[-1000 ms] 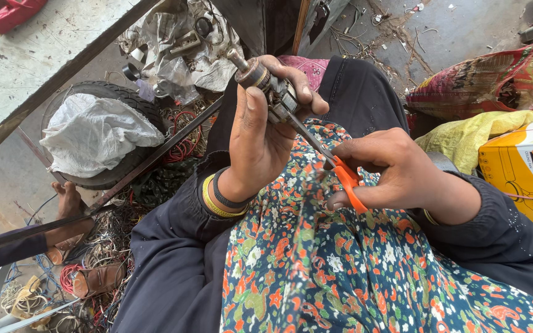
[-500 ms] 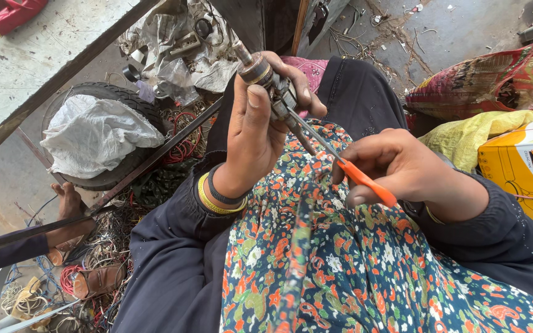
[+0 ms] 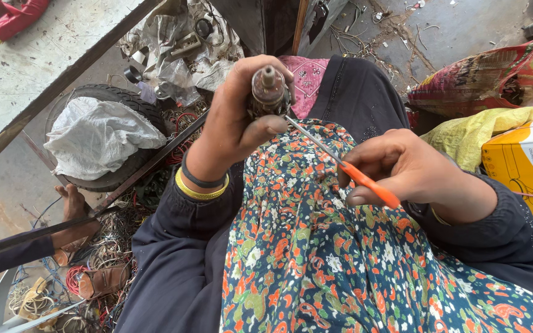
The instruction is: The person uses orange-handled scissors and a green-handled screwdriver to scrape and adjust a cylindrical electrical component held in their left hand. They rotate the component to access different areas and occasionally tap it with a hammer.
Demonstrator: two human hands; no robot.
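The left hand (image 3: 232, 126) was wrapped firmly around a small motor rotor (image 3: 268, 94), its fingers closed on the body so that the short shaft end pointed up toward the camera, held above the lap over the floral cloth (image 3: 316, 246). The right hand (image 3: 411, 169) pinched the orange handle of a screwdriver (image 3: 340, 163) between thumb and fingers, and the metal blade ran up to touch the rotor's side just under the left thumb. To do this prying well, the tip probably needed to seat squarely in a gap before any force went on, with the left thumb kept clear of the blade's line in case it slipped. The rotor looked dark, rusty brown and grimy, roughly cylindrical, with a pale metal stub at its top; finer detail was hidden by the grip. A tyre (image 3: 103, 102) holding a white sack lay well apart on the floor.
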